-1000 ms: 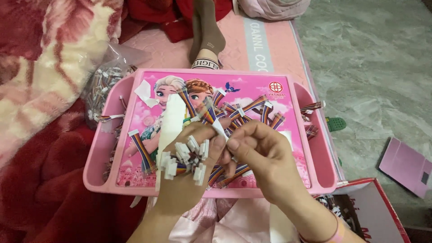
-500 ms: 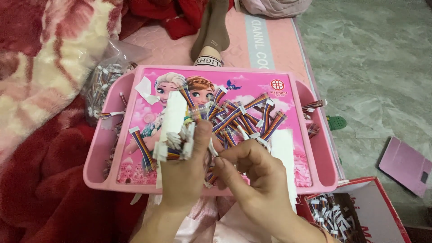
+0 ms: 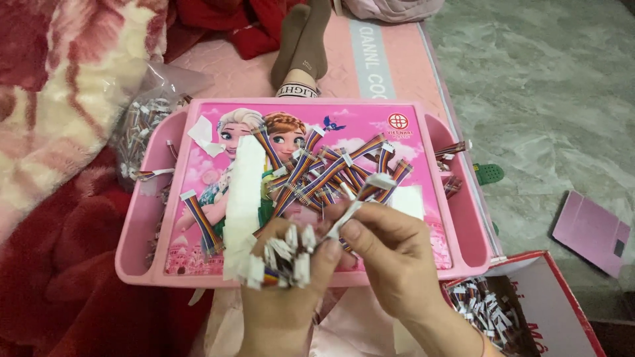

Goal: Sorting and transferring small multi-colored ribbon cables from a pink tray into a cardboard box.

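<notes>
Left hand (image 3: 281,301) grips bundle of short rainbow ribbon cables with white plugs (image 3: 281,261) plus long white paper strip (image 3: 243,198), keeping them gathered. Right hand (image 3: 390,254) pinches one white-plugged cable (image 3: 360,195) above pink cartoon lap tray (image 3: 142,218), where loose cable pile (image 3: 331,168) lies.

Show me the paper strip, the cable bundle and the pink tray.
Paper strip (image 3: 243,192), head view, mid-length of the strip.
Cable bundle (image 3: 286,259), head view, white connectors in the left hand.
Pink tray (image 3: 151,198), head view, left side pocket.
</notes>
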